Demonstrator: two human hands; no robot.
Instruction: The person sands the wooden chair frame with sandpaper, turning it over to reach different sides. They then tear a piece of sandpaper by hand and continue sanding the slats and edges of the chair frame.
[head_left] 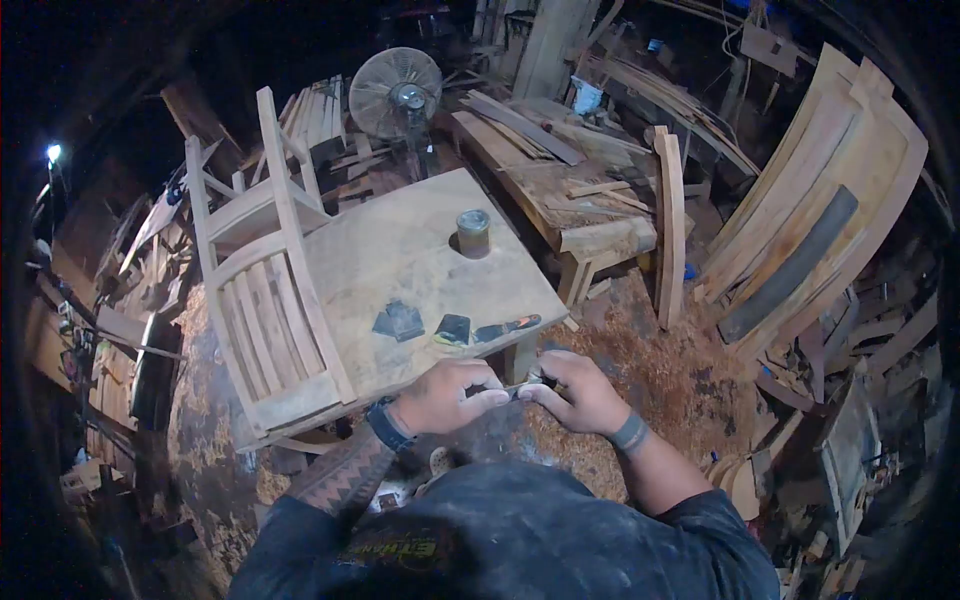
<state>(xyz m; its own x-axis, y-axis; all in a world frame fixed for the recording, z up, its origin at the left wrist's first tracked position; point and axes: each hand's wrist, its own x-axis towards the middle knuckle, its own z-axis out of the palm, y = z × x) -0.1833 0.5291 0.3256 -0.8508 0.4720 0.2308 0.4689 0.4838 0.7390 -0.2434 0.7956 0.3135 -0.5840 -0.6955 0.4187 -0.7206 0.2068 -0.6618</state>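
Fingers (492, 398) around a small object (518, 387)

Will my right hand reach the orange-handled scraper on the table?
Probably yes: the right hand is close to the scraper at the table edge, nothing between them, though it and the left hand pinch a small piece.

Both hands met low in front of the body, the left hand (447, 397) and right hand (577, 392) almost touching, knuckles up. Fingers on each were curled in, with thumbs and fingertips pinched closed toward each other. The tattooed left forearm (345, 475) and bare right forearm (665, 475) angled inward, elbows bent.
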